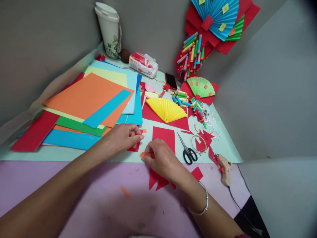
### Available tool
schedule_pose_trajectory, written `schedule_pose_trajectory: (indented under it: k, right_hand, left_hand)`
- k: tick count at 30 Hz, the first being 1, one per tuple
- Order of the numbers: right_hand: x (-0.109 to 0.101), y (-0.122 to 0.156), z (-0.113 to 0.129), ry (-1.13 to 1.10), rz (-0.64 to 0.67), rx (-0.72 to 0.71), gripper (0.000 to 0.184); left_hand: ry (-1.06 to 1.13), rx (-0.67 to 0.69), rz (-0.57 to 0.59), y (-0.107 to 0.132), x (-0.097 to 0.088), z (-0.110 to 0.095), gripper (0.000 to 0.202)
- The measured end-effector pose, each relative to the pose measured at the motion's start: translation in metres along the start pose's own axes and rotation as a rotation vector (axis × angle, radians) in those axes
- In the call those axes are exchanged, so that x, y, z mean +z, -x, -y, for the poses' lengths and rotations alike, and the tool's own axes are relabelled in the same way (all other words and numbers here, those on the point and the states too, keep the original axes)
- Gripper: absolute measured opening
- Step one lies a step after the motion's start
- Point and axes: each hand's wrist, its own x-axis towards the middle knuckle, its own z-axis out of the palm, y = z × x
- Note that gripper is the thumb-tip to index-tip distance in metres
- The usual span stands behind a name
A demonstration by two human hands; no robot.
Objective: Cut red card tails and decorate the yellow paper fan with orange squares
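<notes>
My right hand point(160, 157) pinches a small orange paper piece point(142, 154) between thumb and fingertips. Under that hand lies a red paper strip point(164, 134) whose near end is cut into points. To its left, my left hand point(128, 135) is closed, fingers curled and thumb pressed in; whatever it may hold is too small to make out. Beneath the left fingers is a small red paper point(134, 147), and another orange scrap point(144, 131) sits just beyond them. Black-handled scissors point(188, 153) rest to the right of my right hand, blades slightly apart.
Coloured paper sheets point(86, 94) are stacked at left. A yellow folded fan point(166, 109), rolled paper tubes point(182, 98) and a green fan point(201, 87) lie farther back. A tape roll point(198, 144) and a corded glue gun point(225, 168) are at right. A white cup point(109, 31) stands behind.
</notes>
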Motion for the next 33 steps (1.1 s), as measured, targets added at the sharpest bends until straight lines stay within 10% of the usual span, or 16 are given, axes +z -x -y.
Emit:
schedule_pose_trajectory:
  k: [18,33]
  right_hand:
    - [-0.008,-0.008,-0.017,-0.155,-0.121,0.005,0.01]
    - [-0.001,-0.011,-0.007,-0.255,-0.098,0.057,0.02]
  left_hand:
    - [-0.004,0.222,0.079,-0.001,0.017,0.016,0.015]
    - [-0.15,0.156,0.071,0.002,0.027,0.008,0.009]
